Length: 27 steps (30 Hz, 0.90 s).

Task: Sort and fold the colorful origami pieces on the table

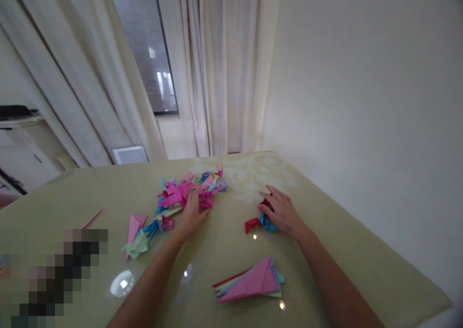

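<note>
A pile of colourful folded-paper cranes (179,193), mostly pink with blue, green and purple ones, lies left of centre on the table. My left hand (193,214) rests at the pile's right edge, its thumb and visible fingers apart; some fingertips are hidden against the paper. Across the gap, my right hand (284,210) is spread over a few red and blue pieces. Beneath its fingers a blue folded paper (267,223) partly shows, beside a red folded paper (252,225). Closer to me lies a fanned stack of flat folded papers (255,282), pink on top.
The glossy, pale green table (325,270) meets a white wall (361,101) on the right. A light green paper piece (137,245) and a pink folded piece (135,224) lie at left, near a thin pink stick (93,218). Curtains (231,67) hang behind. A pixelated patch covers the lower left.
</note>
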Available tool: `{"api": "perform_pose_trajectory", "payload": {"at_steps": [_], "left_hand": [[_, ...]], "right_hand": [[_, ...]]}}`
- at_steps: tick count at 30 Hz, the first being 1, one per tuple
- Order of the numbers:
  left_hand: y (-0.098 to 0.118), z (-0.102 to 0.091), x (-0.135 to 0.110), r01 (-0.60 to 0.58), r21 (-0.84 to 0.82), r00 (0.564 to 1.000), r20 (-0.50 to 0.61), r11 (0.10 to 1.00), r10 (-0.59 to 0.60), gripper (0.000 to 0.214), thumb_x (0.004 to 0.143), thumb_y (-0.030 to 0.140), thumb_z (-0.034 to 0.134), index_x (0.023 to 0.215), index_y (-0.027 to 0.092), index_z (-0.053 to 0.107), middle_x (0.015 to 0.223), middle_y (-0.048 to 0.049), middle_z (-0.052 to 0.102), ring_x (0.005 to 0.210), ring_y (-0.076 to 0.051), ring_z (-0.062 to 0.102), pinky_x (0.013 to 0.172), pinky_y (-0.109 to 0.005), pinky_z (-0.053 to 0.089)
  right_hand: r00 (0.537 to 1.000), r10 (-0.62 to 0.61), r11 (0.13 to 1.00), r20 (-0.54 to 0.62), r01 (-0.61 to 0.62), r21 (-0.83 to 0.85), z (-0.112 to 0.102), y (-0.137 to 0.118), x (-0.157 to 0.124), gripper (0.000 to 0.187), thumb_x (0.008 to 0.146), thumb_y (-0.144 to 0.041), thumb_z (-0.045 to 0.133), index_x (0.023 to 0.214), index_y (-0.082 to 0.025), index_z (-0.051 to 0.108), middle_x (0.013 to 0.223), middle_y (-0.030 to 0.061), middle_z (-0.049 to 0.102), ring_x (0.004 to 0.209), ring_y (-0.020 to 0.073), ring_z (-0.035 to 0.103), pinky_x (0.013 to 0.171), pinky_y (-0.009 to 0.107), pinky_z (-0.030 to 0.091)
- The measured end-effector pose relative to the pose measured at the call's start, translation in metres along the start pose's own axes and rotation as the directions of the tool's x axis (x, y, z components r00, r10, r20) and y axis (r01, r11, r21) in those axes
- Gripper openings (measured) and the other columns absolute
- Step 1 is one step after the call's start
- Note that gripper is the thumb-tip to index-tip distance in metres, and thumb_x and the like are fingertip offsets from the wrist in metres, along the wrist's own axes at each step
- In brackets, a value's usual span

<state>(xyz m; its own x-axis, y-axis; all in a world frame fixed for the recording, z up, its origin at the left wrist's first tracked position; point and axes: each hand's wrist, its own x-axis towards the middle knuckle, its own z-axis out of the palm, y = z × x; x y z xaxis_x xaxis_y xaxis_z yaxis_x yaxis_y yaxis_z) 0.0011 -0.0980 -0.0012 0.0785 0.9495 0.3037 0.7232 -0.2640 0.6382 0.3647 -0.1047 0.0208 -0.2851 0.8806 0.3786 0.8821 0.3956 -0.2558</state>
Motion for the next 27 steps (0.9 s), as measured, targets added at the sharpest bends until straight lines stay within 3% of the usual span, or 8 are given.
{"api": "perform_pose_trajectory", "payload": {"at_steps": [4,7,11,15,17,20,22,27], "left_hand": [[0.004,0.011,-0.006,-0.008,-0.005,0.999,-0.031,1.000,0.008,0.089,0.083,0.022,0.069,0.161,0.023,0.028,0.153,-0.0156,0.042,0.150,-0.032,0.042,0.124,-0.050,0.038],[0.007,0.015,-0.008,-0.028,-0.002,0.999,-0.027,1.000,0.028,0.081,0.084,0.026,0.069,0.157,0.021,0.035,0.153,-0.0156,0.042,0.150,-0.033,0.040,0.126,-0.051,0.035],[0.010,0.017,-0.008,-0.001,0.028,0.999,-0.049,1.000,0.002,0.078,0.086,0.030,0.069,0.156,0.022,0.035,0.144,-0.0147,0.050,0.144,-0.033,0.046,0.121,-0.052,0.039],[0.009,0.018,-0.007,0.062,0.090,0.994,-0.099,0.994,-0.053,0.085,0.084,0.035,0.073,0.158,0.022,0.033,0.137,-0.0144,0.052,0.139,-0.035,0.048,0.118,-0.053,0.042],[0.007,0.020,-0.005,0.064,0.098,0.993,-0.109,0.993,-0.054,0.082,0.084,0.038,0.073,0.156,0.022,0.037,0.137,-0.0136,0.051,0.140,-0.035,0.049,0.118,-0.052,0.042],[0.002,0.021,0.000,0.081,0.099,0.992,-0.110,0.992,-0.070,0.069,0.083,0.041,0.073,0.144,0.019,0.051,0.129,-0.0117,0.051,0.133,-0.033,0.056,0.116,-0.050,0.046],[-0.001,0.022,0.004,0.079,0.097,0.991,-0.113,0.992,-0.068,0.060,0.083,0.043,0.072,0.135,0.017,0.059,0.125,-0.0116,0.051,0.128,-0.033,0.059,0.115,-0.050,0.047],[-0.002,0.024,0.007,0.009,0.073,0.995,-0.097,0.997,-0.002,0.050,0.087,0.041,0.069,0.131,0.019,0.062,0.132,-0.0132,0.053,0.134,-0.034,0.057,0.114,-0.051,0.048]], "right_hand": [[0.996,0.082,0.992,-0.036,-0.078,0.098,-0.002,0.028,0.004,0.051,0.111,-0.050,0.036,0.141,-0.021,0.065,0.160,0.0165,0.049,0.146,0.0349,0.046,0.119,0.062,0.036],[0.997,0.064,0.967,0.037,-0.071,0.244,-0.002,0.031,0.009,0.053,0.111,-0.051,0.035,0.135,-0.019,0.069,0.149,0.0165,0.061,0.139,0.0334,0.054,0.118,0.058,0.040],[0.994,-0.032,0.938,0.108,-0.007,0.348,-0.006,0.021,0.009,0.047,0.111,-0.050,0.040,0.118,-0.022,0.076,0.120,0.0103,0.076,0.111,0.0262,0.071,0.102,0.043,0.055],[0.996,-0.063,0.927,0.065,0.034,0.374,-0.009,0.008,0.003,0.044,0.109,-0.051,0.047,0.126,-0.020,0.073,0.133,0.0128,0.071,0.124,0.0277,0.065,0.112,0.045,0.049],[0.991,-0.094,0.923,0.099,0.049,0.382,-0.009,0.000,0.002,0.045,0.109,-0.051,0.048,0.129,-0.020,0.072,0.138,0.0132,0.068,0.129,0.0281,0.062,0.115,0.046,0.046],[0.967,-0.178,0.898,0.185,0.083,0.432,-0.009,-0.013,0.002,0.045,0.109,-0.053,0.047,0.125,-0.021,0.075,0.126,0.0115,0.075,0.117,0.0274,0.068,0.106,0.043,0.052],[0.962,-0.210,0.876,0.174,0.106,0.471,-0.009,-0.021,0.003,0.045,0.108,-0.054,0.048,0.121,-0.020,0.076,0.121,0.0112,0.076,0.113,0.0274,0.069,0.103,0.042,0.053],[0.948,-0.234,0.806,0.217,0.064,0.589,-0.009,-0.034,0.000,0.043,0.106,-0.055,0.053,0.124,-0.021,0.074,0.123,0.0091,0.075,0.112,0.0260,0.071,0.099,0.038,0.055]]}}
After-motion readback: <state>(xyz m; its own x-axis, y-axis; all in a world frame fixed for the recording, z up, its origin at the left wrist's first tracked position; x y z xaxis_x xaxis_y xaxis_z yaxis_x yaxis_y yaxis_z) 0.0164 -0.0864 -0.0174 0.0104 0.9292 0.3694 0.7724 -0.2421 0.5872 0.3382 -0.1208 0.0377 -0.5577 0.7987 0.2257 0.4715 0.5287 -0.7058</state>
